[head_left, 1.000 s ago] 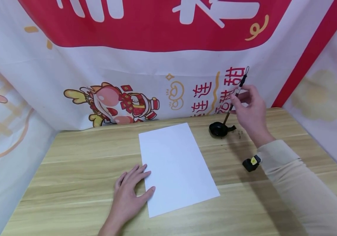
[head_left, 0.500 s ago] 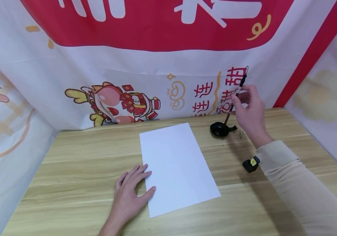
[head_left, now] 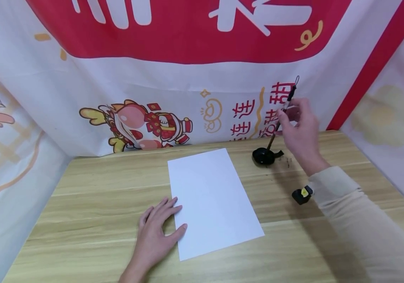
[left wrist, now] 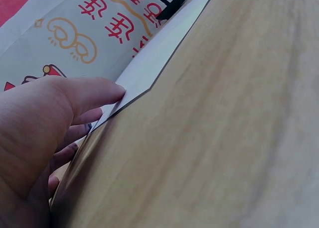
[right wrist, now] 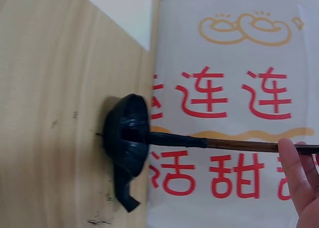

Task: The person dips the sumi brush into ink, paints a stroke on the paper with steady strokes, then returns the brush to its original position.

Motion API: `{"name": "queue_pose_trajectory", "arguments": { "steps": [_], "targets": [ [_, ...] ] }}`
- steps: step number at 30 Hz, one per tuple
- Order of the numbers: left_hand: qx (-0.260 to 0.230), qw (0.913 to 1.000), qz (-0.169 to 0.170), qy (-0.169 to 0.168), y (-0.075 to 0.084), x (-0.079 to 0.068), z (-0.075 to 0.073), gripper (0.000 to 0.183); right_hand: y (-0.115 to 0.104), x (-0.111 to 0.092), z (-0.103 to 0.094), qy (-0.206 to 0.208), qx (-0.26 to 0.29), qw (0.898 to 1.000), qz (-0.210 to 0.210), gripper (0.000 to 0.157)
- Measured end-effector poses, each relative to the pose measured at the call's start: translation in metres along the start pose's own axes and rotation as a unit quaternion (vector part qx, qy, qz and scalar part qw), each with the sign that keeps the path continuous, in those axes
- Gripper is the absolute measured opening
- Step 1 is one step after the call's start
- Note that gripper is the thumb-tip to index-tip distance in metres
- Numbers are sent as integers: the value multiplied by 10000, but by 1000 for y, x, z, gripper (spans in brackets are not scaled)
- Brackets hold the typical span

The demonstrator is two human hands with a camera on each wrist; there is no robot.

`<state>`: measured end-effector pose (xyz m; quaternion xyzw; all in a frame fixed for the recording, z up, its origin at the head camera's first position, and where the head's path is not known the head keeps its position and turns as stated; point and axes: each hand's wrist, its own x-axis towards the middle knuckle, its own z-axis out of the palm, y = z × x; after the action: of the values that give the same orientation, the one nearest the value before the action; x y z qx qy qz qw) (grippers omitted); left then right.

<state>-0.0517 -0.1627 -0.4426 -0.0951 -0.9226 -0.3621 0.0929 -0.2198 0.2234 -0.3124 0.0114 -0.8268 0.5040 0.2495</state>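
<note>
A writing brush (head_left: 277, 125) stands tilted in my right hand (head_left: 301, 131), pinched between thumb and fingers high on its handle. The brush's lower end reaches into a small black ink dish (head_left: 263, 157) with a stubby handle, and the right wrist view shows the brush (right wrist: 239, 145) meeting the dish (right wrist: 127, 138); its tip is hidden inside. On the left edge of a blank white sheet of paper (head_left: 216, 204) rests my left hand (head_left: 157, 232), fingers spread. The left wrist view shows the thumb (left wrist: 107, 90) lying on the paper (left wrist: 149, 63).
A wooden table (head_left: 99, 220) carries everything, backed by a printed cloth (head_left: 173, 90). Small dark marks (right wrist: 99, 221) dot the wood beside the dish. A black wrist device with a yellow label (head_left: 302, 194) sits by the right sleeve (head_left: 350, 200).
My right hand and the brush have risen very slightly, the brush's lower end staying at the ink dish. The left hand and the paper hold their place.
</note>
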Motion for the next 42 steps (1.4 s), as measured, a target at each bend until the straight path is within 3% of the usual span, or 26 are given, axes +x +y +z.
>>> {"name": "queue_pose_trajectory", "arguments": {
  "steps": [11, 24, 31, 42],
  "targets": [
    [-20, 10000, 58, 61, -1, -1, 0, 49, 8, -1, 5, -73, 14, 10000, 66, 38],
    [-3, 10000, 33, 52, -1, -1, 0, 49, -1, 4, -1, 608, -100, 9980, -121, 32],
    [-44, 10000, 36, 42, 0, 0, 1, 48, 8, 1, -3, 675, -236, 9970, -291, 31],
    [-16, 9999, 88, 94, 0, -1, 1, 48, 3, 2, -13, 773, -195, 9967, -153, 31]
  ]
}}
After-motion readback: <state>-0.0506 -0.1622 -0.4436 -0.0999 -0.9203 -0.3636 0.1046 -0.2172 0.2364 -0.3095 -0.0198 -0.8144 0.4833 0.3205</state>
